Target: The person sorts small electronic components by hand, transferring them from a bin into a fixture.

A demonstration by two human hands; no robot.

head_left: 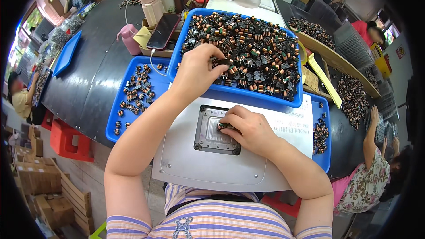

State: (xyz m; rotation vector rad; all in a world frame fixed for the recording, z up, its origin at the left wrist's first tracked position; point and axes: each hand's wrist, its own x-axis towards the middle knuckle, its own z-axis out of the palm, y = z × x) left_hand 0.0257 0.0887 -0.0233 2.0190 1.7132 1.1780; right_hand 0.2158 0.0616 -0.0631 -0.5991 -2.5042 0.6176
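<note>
My left hand (pixel 199 67) reaches into the blue tray (pixel 248 95) heaped with small black-based copper coils (pixel 261 57). Its thumb and fingers are curled at the heap's near left part; whatever lies between them blends with the coils around it. Over a square metal fixture (pixel 206 139) set into a pale metal machine top (pixel 186 163), my right hand (pixel 248 128) pinches a small dark component, apparently one of the coils (pixel 220 126). Most of that coil is covered by my fingers. The fixture has a bright recessed centre and screws at its corners.
Under the heaped tray, a second blue tray (pixel 116 124) holds scattered coils. A phone (pixel 163 31), a pink bottle (pixel 129 40) and a tumbler (pixel 152 6) stand at the far left. Loose coils (pixel 352 102) pile up at right by a co-worker's arm (pixel 371 128). Yellow-handled tool (pixel 325 79) lies beside the tray.
</note>
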